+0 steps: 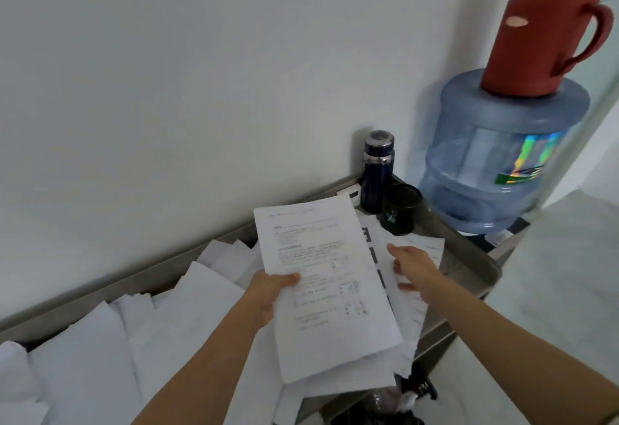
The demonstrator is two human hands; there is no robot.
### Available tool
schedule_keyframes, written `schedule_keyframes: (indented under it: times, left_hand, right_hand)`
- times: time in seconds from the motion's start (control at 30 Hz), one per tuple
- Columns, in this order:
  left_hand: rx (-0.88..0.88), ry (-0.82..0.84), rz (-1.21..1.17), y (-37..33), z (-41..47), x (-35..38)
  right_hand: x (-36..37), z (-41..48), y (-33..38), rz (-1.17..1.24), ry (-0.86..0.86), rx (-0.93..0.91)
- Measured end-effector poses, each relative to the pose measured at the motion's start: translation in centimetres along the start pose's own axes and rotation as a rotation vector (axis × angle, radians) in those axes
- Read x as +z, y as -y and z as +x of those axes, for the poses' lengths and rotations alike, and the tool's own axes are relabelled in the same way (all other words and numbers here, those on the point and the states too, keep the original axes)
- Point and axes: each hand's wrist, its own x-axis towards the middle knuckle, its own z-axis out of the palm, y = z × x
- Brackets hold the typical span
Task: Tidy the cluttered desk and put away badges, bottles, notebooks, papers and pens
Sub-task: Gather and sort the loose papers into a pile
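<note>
My left hand point(269, 294) grips a stack of printed papers point(321, 277) by its left edge, thumb on top, lifted above the desk. My right hand point(413, 265) reaches over more printed sheets point(420, 310) lying at the desk's right end, fingers spread and touching them. Loose white papers point(140, 341) cover the grey desk point(469, 257) to the left. A dark blue flask point(376, 170) stands upright in the far corner by the wall. Next to it stands a black mesh pen cup point(402, 208) with a binder clip on it.
A large blue water jug point(499, 156) sits right of the desk with a red thermos point(549, 29) on top of it. A white wall runs behind the desk. Dark items point(402, 401), partly hidden, lie at the bottom edge below the papers.
</note>
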Motion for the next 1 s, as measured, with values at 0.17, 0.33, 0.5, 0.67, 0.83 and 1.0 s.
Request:
schedule_keyframes:
  times: [0.17,0.33,0.5,0.67,0.83,1.0]
  left_hand:
    - [0.208,-0.416,0.625,1.8,1.9,2.5]
    - [0.139,-0.299,0.402,1.3,2.0,3.0]
    - [0.147,-0.225,0.277,0.2,0.3,2.6]
    - [0.357,-0.293,0.017,-3.1,-1.2,-0.4]
    - [0.529,0.056,-0.036,-7.4,-3.8,-0.7]
    - [0.511,-0.023,0.207,-6.0,-4.8,0.1]
  right_hand:
    - [-0.6,1.8,-0.2,0.131,0.191,0.136]
    - [0.1,2.1,-0.6,0.100,0.363,0.131]
    - [2.1,2.3,-0.2,-0.060,0.415,-0.072]
    - [0.2,0.6,5.1,0.080,0.508,-0.324]
    - [-1.3,-1.4,9.3,0.112,0.664,-0.498]
    - [0.3,-1.0,7.6,-0.051,0.677,-0.545]
